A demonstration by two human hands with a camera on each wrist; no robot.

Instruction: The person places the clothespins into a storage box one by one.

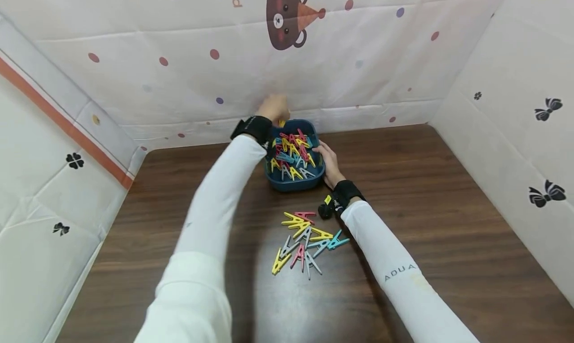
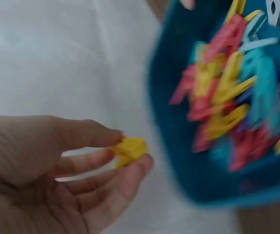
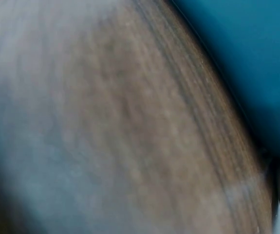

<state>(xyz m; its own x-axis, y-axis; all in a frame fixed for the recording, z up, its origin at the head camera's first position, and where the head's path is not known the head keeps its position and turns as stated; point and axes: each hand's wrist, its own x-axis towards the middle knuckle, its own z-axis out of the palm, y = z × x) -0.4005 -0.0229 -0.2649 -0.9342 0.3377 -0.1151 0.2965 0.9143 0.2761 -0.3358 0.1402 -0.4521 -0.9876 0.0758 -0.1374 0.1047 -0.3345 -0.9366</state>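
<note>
My left hand (image 1: 273, 107) is beyond the far left corner of a dark blue plastic basket (image 1: 293, 185). Between its thumb and fingertips it pinches a yellow clothespin (image 2: 131, 150), seen close up in the left wrist view beside the basket's wall. With my right hand (image 1: 331, 164) I hold the basket by its right side, the fingertips at the rim. Red, yellow, blue and grey clothespins (image 1: 291, 153) lie heaped inside. The right wrist view mostly catches blurred wood and the basket's outer wall (image 3: 247, 63).
Several loose clothespins (image 1: 301, 241) in yellow, red, grey and blue lie on the brown wooden table (image 1: 412, 193) in front of the basket. A white printed cloth (image 1: 179, 93) rises behind the table's back edge, with white printed walls (image 1: 515, 113) at the sides.
</note>
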